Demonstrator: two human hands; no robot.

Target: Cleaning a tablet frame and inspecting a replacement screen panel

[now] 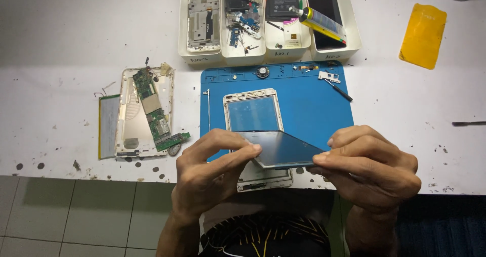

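- Head view: dark glass panel [281, 150] held flat and slightly tilted above the near edge of the blue mat [314, 110]; pinched at both ends, just over the white phone frame [255, 130] lying on that mat.
- Left hand [207, 178]: thumb and forefinger closed together on the panel's left corner; other fingers curled beneath.
- Right hand [372, 168]: fingertips clamped on the panel's right edge; thumb hidden under the glass.
- Best handled by the edges only, as judged from here; light, even pressure from both sides, no bending; faces kept free of fingerprints; panel squared to the frame's opening before any lowering.
- Off to the left on the white table [55, 44]: an opened phone shell with green circuit board [154, 113]; well apart from both hands.
- Further back: white parts trays [268, 22] with a glue tube [321, 22] lying across them; yellow pouch [423, 34] at far right.
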